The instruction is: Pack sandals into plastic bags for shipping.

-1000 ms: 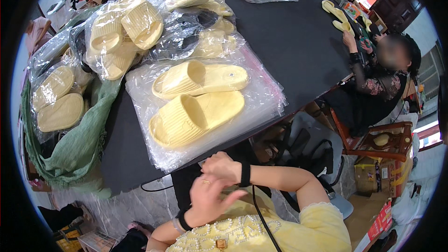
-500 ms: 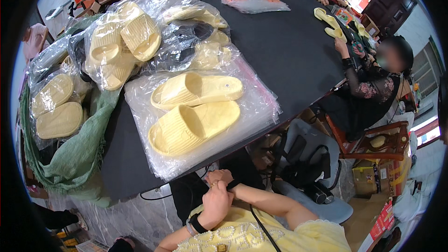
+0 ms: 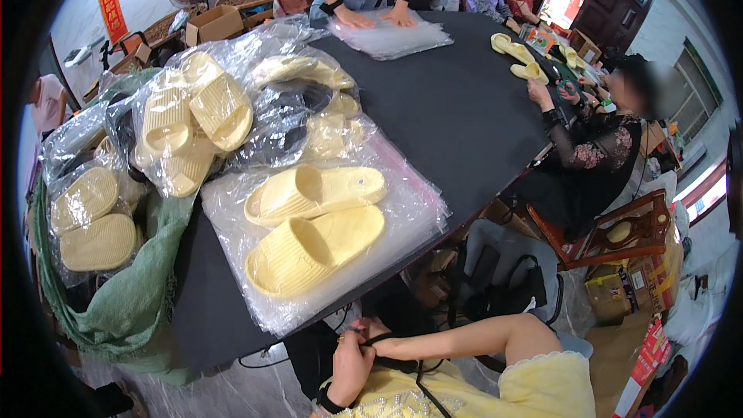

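Below the table's front edge my left hand is bent closed, its fingertips pinching at a black wristband on my right wrist. Beyond the band my right hand is shadowed and partly covered, so its fingers cannot be made out. In front of me a pair of pale yellow ribbed slide sandals, the far slide and the near slide, lies unwrapped, toes to the left. They rest on a stack of clear plastic bags on the black table.
Bagged yellow slides heap at the left, by a green woven sack. Across the table a person's hands press a stack of clear bags. At right a co-worker holds a yellow slide. A grey chair stands right of me.
The view has tilted up, so the table sits lower in it. My left fingers have shifted from lying over my right hand to the wristband. Across the table, the person's hands still press the bags.
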{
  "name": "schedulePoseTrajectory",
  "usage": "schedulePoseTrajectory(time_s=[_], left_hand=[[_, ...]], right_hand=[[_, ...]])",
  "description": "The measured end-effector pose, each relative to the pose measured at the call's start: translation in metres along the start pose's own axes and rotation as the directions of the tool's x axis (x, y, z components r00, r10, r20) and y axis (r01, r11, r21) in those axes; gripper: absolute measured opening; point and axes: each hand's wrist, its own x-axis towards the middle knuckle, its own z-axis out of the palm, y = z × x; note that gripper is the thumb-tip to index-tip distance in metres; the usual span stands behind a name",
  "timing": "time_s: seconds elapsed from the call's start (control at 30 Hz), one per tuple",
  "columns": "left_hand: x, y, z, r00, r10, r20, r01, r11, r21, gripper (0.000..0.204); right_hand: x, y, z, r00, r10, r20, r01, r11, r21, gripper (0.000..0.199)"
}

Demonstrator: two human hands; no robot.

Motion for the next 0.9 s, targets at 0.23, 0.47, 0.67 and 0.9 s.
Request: schedulePoseTrajectory(time_s=[0.23, 0.47, 0.67, 0.9], left_hand=[[-0.017, -0.032, 0.032, 0.997, -0.032, 0.068, 0.040, 0.992, -0.119, 0.020], [-0.014, -0.016, 0.015, 0.997, -0.025, 0.068, 0.034, 0.991, -0.131, 0.018], [-0.007, -0.016, 0.003, 0.997, -0.079, -0.002, 0.077, 0.980, -0.182, 0.016], [0.009, 0.038, -0.032, 1.000, 0.014, -0.006, -0.015, 0.909, -0.417, 0.014]], right_hand=[[-0.048, -0.024, -0.040, 0.957, -0.182, 0.225, 0.274, 0.821, -0.500, 0.044], [-0.095, -0.016, -0.047, 0.891, -0.229, 0.392, 0.349, 0.897, -0.269, 0.050], [-0.122, -0.033, -0.070, 0.760, -0.513, 0.400, 0.642, 0.495, -0.585, 0.042], [-0.112, -0.035, -0.086, 0.532, -0.846, 0.042, 0.704, 0.414, -0.577, 0.033]])
